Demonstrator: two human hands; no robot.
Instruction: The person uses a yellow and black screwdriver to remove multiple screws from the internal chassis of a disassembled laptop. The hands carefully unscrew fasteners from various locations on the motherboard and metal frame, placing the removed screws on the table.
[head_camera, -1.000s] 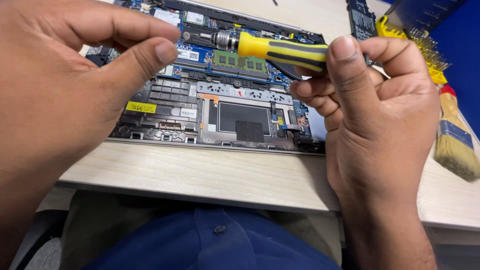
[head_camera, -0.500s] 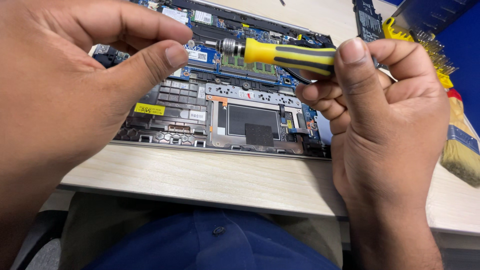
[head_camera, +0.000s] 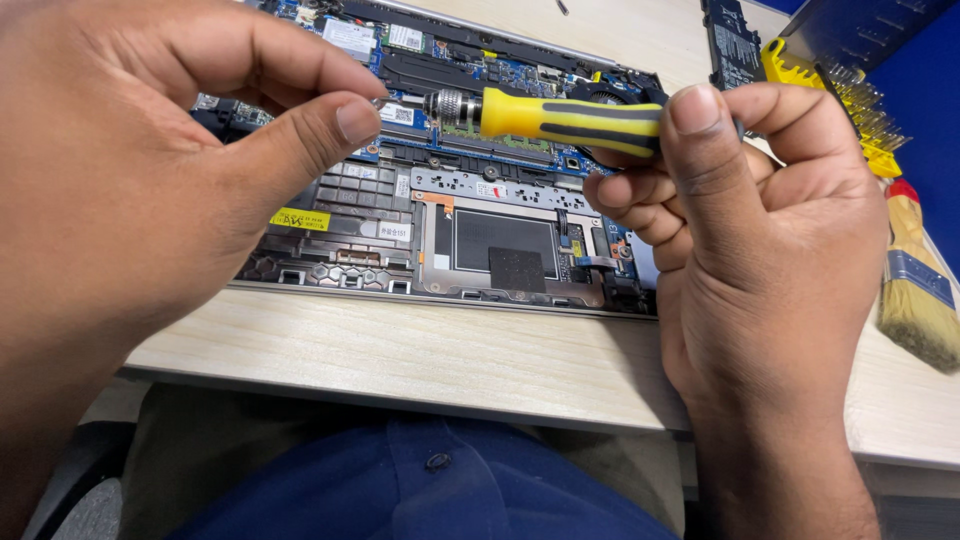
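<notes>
The right hand (head_camera: 760, 260) grips a yellow-and-black screwdriver (head_camera: 560, 118); the left hand (head_camera: 150, 190) pinches at its metal tip above the opened laptop (head_camera: 400, 200), seemingly fitting a bit.

A single head-worn camera looks steeply down and forward, very close over the worktop (head_camera: 400, 350) edge; both hands fill the foreground, and the far side seems cropped.

A yellow-and-black screwdriver (head_camera: 565, 118) with a knurled metal collar lies level in the air, tip leftward, above an opened laptop (head_camera: 450, 200).
</notes>
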